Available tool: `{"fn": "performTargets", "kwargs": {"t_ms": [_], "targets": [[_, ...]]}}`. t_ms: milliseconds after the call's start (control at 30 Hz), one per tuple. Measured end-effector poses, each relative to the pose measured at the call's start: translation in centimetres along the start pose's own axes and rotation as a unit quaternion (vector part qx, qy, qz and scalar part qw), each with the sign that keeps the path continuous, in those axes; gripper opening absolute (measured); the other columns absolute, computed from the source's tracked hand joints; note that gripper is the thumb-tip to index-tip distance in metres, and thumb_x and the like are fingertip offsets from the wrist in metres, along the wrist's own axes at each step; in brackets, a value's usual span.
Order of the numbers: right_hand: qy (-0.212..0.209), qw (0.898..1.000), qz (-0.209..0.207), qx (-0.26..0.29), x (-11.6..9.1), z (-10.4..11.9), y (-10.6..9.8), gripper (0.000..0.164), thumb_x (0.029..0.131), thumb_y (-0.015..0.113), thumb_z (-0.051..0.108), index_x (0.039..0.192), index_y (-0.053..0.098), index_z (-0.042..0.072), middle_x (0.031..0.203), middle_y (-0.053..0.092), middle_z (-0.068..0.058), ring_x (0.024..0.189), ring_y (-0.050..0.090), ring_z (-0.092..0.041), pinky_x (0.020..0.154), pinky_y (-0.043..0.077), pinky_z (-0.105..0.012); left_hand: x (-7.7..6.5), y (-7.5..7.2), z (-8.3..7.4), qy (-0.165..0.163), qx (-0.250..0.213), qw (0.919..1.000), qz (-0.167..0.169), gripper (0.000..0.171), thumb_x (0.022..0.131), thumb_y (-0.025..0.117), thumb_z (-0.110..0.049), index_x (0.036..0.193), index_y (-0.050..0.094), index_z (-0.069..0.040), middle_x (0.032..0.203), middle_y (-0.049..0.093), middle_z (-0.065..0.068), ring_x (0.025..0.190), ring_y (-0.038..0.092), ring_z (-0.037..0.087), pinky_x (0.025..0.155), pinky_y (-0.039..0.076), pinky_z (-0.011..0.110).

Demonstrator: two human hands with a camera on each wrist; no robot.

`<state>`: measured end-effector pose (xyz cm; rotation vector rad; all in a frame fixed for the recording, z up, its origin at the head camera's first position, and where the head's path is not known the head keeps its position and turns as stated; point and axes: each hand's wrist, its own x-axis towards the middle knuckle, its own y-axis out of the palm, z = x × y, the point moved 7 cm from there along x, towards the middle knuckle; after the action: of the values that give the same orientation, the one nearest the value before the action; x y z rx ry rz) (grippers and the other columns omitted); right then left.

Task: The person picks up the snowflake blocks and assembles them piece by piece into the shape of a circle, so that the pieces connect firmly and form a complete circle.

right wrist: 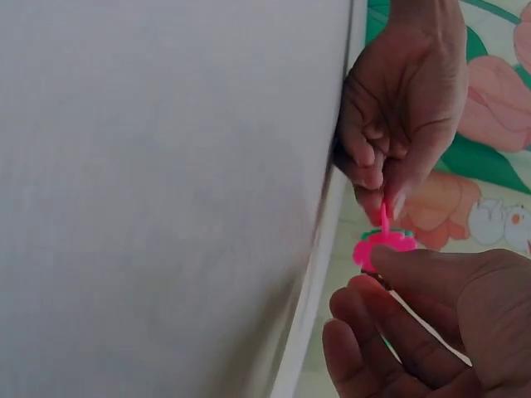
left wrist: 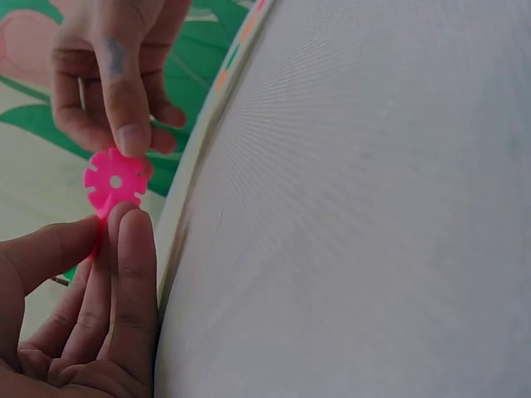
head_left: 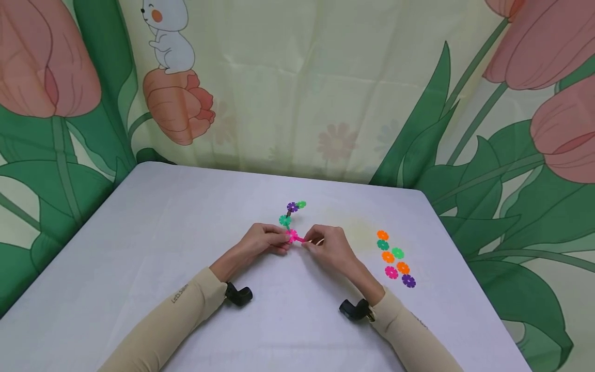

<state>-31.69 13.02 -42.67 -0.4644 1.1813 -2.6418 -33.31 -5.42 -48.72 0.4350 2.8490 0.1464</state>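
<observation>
Above the white table, my left hand [head_left: 266, 238] pinches one pink notched flower disc [head_left: 292, 236] between thumb and fingers. My right hand [head_left: 331, 248] grips a second pink disc [left wrist: 116, 170] by its rim. The two pink discs meet crosswise at their edges, and in the right wrist view the left hand's disc [right wrist: 385, 217] shows edge-on. Linked to the left hand's disc, a chain leads away from me: a teal disc [head_left: 285, 220], a dark brown one seen edge-on, a purple disc [head_left: 292, 207] and a light green disc [head_left: 301, 204] at its far end.
Several loose flower discs lie flat on the table [head_left: 195, 217] to the right, among them an orange disc [head_left: 382, 235], a pink one [head_left: 391, 272] and a purple one [head_left: 408, 281]. Behind the table hangs a tulip-printed curtain [head_left: 297, 93].
</observation>
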Motion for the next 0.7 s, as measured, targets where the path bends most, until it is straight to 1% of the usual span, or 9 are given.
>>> {"fn": "performTargets", "kwargs": {"t_ms": [100, 267, 367, 567, 700], "targets": [[0.020, 1.000, 0.010, -0.008, 0.0, -1.2, -0.7, 0.009, 0.091, 0.084, 0.015, 0.097, 0.079, 0.013, 0.092, 0.080, 0.001, 0.084, 0.074, -0.014, 0.081, 0.065, -0.032, 0.0, 0.0, 0.1, -0.005, 0.002, 1.0000, -0.004, 0.031, 0.096, 0.077, -0.008, 0.121, 0.070, 0.008, 0.092, 0.081, 0.012, 0.077, 0.078, 0.014, 0.078, 0.068, 0.030], [0.062, 0.998, 0.000, -0.024, -0.2, -4.1, -2.7, 0.011, 0.094, 0.081, 0.016, 0.103, 0.079, 0.010, 0.097, 0.080, -0.004, 0.090, 0.074, -0.019, 0.085, 0.064, -0.038, -0.1, -0.1, 0.2, -0.004, -0.001, 1.0000, -0.003, 0.030, 0.096, 0.077, -0.007, 0.121, 0.070, 0.008, 0.090, 0.081, 0.011, 0.076, 0.078, 0.014, 0.078, 0.068, 0.030], [0.088, 0.996, -0.006, -0.035, -0.5, -6.0, -4.1, 0.014, 0.095, 0.079, 0.018, 0.106, 0.078, 0.010, 0.102, 0.079, -0.006, 0.093, 0.073, -0.022, 0.085, 0.063, -0.037, -0.2, 0.0, 0.1, -0.002, -0.003, 1.0000, 0.000, 0.029, 0.096, 0.076, -0.006, 0.120, 0.069, 0.009, 0.090, 0.081, 0.011, 0.076, 0.078, 0.014, 0.079, 0.068, 0.031], [0.098, 0.993, -0.034, -0.064, -1.5, -9.1, -7.5, 0.017, 0.096, 0.078, 0.018, 0.107, 0.078, 0.006, 0.104, 0.080, -0.012, 0.093, 0.074, -0.027, 0.080, 0.059, -0.034, -0.2, 0.0, 0.2, 0.000, -0.002, 1.0000, 0.005, 0.029, 0.096, 0.076, -0.005, 0.120, 0.069, 0.009, 0.089, 0.081, 0.010, 0.077, 0.078, 0.014, 0.080, 0.068, 0.031], [0.115, 0.988, -0.047, -0.086, -2.3, -11.0, -9.3, 0.021, 0.097, 0.077, 0.020, 0.110, 0.077, 0.004, 0.107, 0.079, -0.016, 0.094, 0.070, -0.029, 0.078, 0.056, -0.031, 0.0, 0.1, 0.2, 0.001, -0.001, 1.0000, 0.005, 0.028, 0.096, 0.076, -0.005, 0.119, 0.069, 0.009, 0.090, 0.081, 0.011, 0.077, 0.078, 0.014, 0.079, 0.068, 0.032]]}}
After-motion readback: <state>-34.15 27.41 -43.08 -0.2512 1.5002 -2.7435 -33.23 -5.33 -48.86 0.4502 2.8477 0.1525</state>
